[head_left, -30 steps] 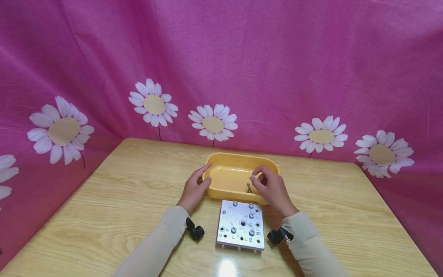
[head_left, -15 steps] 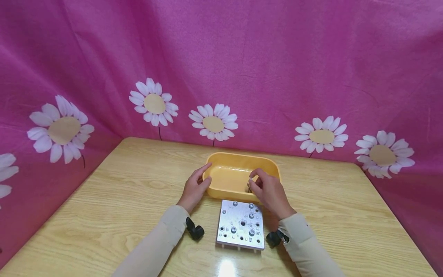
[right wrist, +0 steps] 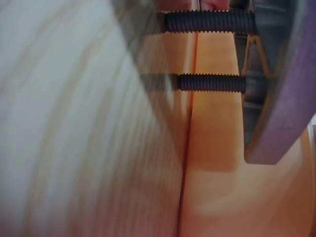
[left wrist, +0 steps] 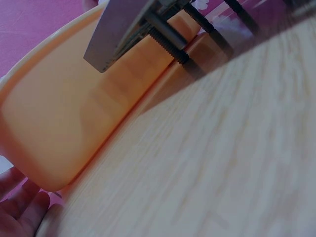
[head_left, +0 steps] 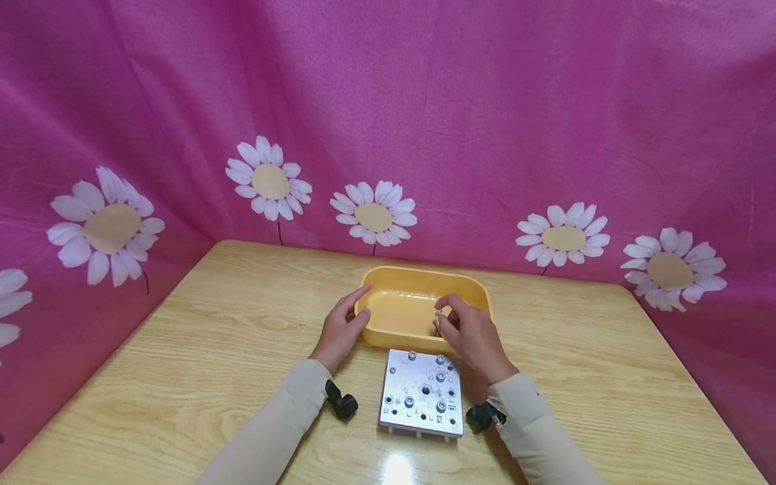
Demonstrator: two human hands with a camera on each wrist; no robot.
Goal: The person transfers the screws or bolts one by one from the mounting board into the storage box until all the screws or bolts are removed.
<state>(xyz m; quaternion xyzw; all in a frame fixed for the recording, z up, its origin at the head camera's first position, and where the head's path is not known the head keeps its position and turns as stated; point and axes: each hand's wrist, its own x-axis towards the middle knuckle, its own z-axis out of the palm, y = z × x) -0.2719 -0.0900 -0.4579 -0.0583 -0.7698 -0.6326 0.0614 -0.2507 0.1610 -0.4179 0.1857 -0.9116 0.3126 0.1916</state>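
My left hand (head_left: 341, 331) holds the left end of a yellow plastic tray (head_left: 397, 340), thumb at the rim and fingers spread around the end. My right hand (head_left: 475, 335) reaches over the tray's near right side, thumb and index finger pinching a small silver screw (head_left: 439, 312). Just below the fingertips, a thin metal screw (head_left: 436, 327) shows inside the tray, partly covered by the hand. In front of the tray stands a square metal plate (head_left: 418, 380) with several holes and socket-head screws. Threaded legs (right wrist: 212, 82) lift the plate off the table, seen in the right wrist view.
The wooden table (head_left: 212, 350) extends around the tray and plate. Behind it hangs a pink curtain (head_left: 461, 135) with white daisies. Wrist cameras (head_left: 342, 407) sit by both cuffs, on either side of the plate.
My right hand has moved slightly left and down, its fingertips now close over the screw in the tray. Left hand, tray and plate stay where they were.
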